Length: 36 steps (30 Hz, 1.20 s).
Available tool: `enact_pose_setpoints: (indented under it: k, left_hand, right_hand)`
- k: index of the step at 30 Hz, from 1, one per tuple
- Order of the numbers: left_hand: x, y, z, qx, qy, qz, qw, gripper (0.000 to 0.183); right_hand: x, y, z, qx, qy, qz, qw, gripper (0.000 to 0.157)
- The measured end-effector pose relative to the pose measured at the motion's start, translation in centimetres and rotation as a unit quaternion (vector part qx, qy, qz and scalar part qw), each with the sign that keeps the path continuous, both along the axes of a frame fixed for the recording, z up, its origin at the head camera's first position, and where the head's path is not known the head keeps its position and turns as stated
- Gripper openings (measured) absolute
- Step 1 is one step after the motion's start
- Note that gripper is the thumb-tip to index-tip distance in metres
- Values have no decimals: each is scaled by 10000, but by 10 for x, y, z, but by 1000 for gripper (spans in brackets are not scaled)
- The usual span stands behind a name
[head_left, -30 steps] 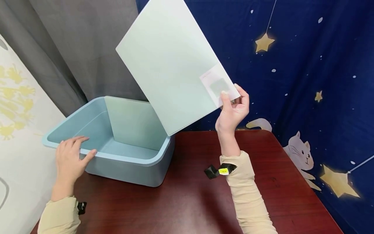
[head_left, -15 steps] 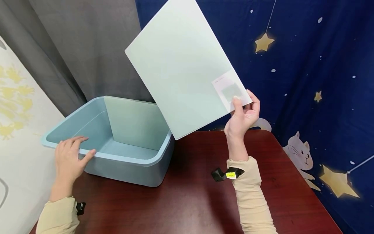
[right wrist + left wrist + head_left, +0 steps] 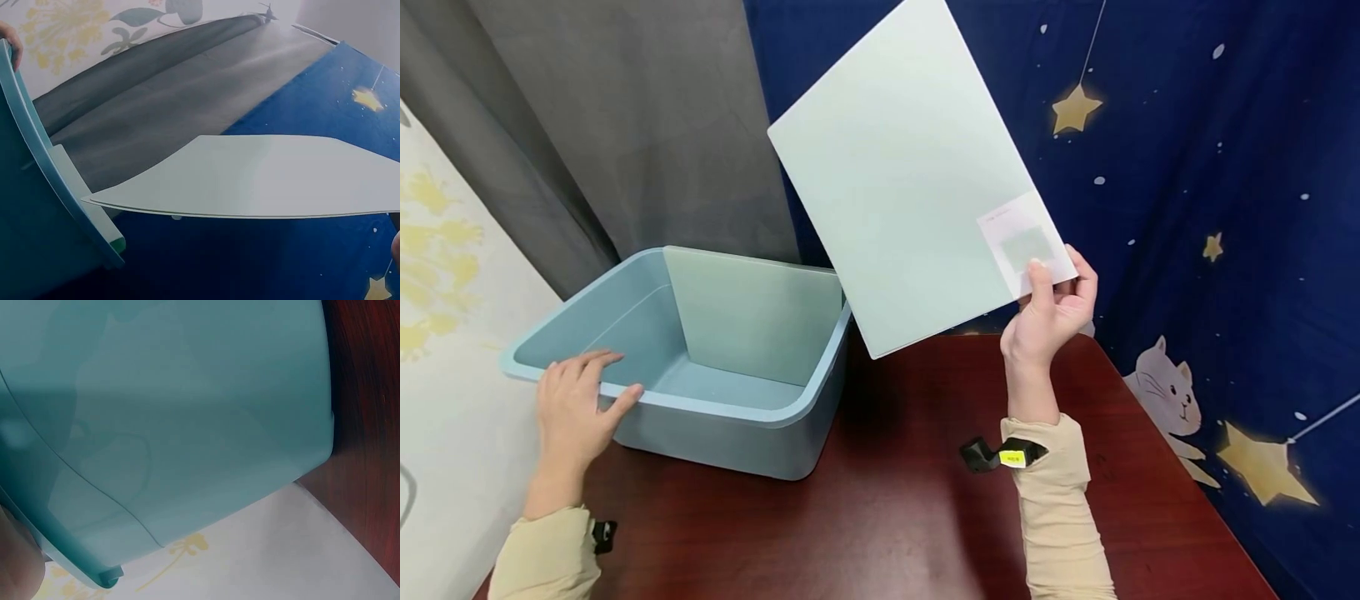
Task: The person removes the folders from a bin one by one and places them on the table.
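Observation:
My right hand (image 3: 1048, 312) holds a pale green file folder (image 3: 910, 183) by its lower right corner, thumb on the white label (image 3: 1026, 242) and fingers behind. The folder is raised and tilted above the table, its lower corner just right of the blue plastic storage bin (image 3: 722, 442). Its thin layered edge shows in the right wrist view. At the bin's near left, my left hand (image 3: 574, 408) grips the rim, fingers over the inner side and thumb toward the front. A second pale green folder (image 3: 752, 317) stands upright inside, against the back wall.
The bin stands on a dark red wooden table (image 3: 910, 500). Behind hang a grey curtain (image 3: 647, 108) and a navy curtain (image 3: 1187, 150) with stars and a cat. A white patterned surface (image 3: 445, 333) borders the left side.
My right hand has moved right and slightly down with the folder, carrying it away from the bin's right end. More of the folder inside shows. The left hand has barely moved on the rim.

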<state>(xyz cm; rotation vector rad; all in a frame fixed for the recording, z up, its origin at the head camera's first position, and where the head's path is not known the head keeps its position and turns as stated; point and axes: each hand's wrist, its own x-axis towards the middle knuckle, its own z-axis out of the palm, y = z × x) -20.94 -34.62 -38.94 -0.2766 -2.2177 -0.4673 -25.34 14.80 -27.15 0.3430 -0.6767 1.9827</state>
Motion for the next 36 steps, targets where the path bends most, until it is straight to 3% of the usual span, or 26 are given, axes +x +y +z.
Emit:
enact_pose_setpoints:
  k: [11, 22, 29, 36]
  left_hand:
    - [-1, 0, 0, 27, 1, -33, 10000, 69]
    - [-3, 2, 0, 3, 92, -59, 9999, 72]
    - [-3, 3, 0, 67, 226, -125, 9996, 75]
    - [-4, 2, 0, 68, 232, -98, 9997, 75]
  right_hand:
    - [3, 18, -6, -320, 31, -202, 9993, 32]
    - [9, 30, -21, -220, -149, -489, 9984, 30]
    - [17, 35, -30, -626, -428, -335, 9966, 34]
    - [19, 39, -42, -593, -584, -455, 9955, 31]
